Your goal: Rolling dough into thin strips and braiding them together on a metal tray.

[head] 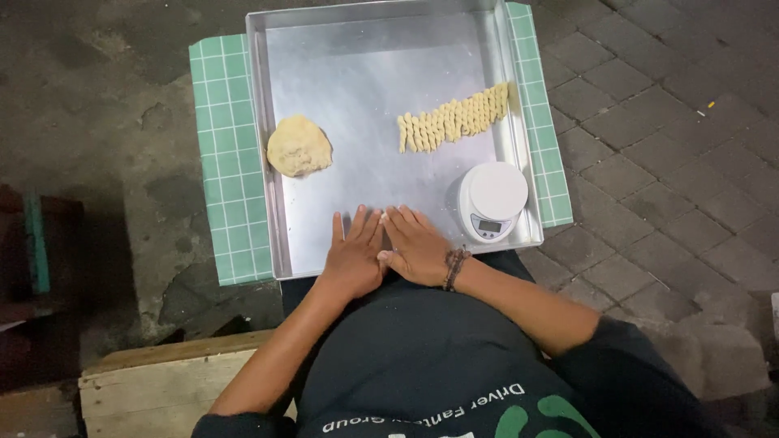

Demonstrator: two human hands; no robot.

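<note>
Dough piece (382, 217), barely visible, lies on the metal tray (365, 73) near its front edge under the flat, open left hand (354, 258) and right hand (416, 247), apparently being rolled; next calls for even pressure.

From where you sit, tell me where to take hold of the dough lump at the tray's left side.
Probably best to pinch the dough lump at its right edge, coming from the open tray floor. Its left edge sits against the tray wall, leaving no room for fingers there. It looks flattish and soft, so slide fingertips under rather than squeezing the top. The left hand is nearer.
</note>
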